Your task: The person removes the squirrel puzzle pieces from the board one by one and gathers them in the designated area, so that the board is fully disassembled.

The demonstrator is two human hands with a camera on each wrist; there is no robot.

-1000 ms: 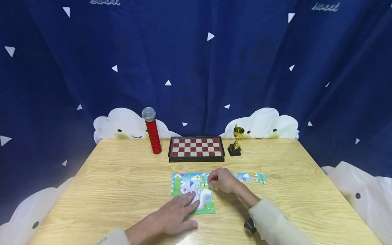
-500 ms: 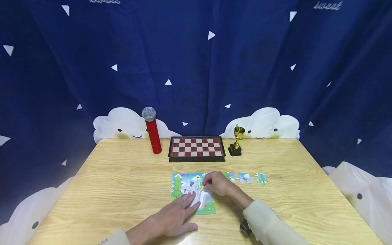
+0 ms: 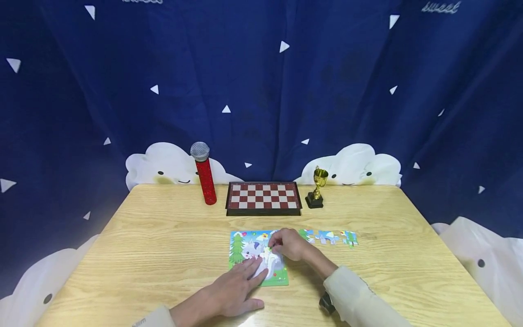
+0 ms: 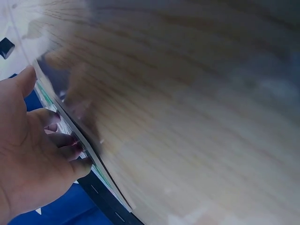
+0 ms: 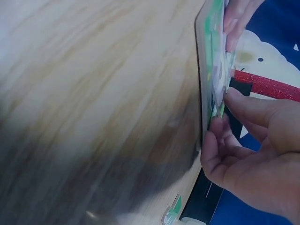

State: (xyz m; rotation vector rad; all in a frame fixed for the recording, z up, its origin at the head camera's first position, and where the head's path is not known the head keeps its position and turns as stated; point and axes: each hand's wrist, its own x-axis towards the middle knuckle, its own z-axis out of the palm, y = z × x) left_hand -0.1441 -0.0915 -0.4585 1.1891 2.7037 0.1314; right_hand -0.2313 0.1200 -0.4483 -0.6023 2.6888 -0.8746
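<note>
A squirrel jigsaw puzzle (image 3: 237, 249) with a green tree and blue sky lies flat on the wooden table. My left hand (image 3: 229, 290) rests on its lower middle with fingers extended and spread, covering part of the squirrel. At the puzzle's right side, my right hand (image 3: 291, 245) pinches a puzzle piece (image 5: 219, 86) between thumb and fingers. In the right wrist view this piece stands tilted up from the puzzle's surface. The right hand hides the puzzle's upper right corner. Several loose puzzle pieces (image 3: 327, 237) lie in a row to the right of that hand.
Along the table's back stand a red microphone (image 3: 206, 179) with a silver head, a red-and-white chessboard (image 3: 263, 197) and a small gold trophy (image 3: 318, 184) on a black base. A dark blue curtain (image 3: 245, 81) with white clouds hangs behind the wooden table (image 3: 163, 240).
My right hand has shifted slightly left over the puzzle, uncovering a loose piece with a tree. The squirrel's tail area now looks lifted and brighter. My left hand has stayed in place.
</note>
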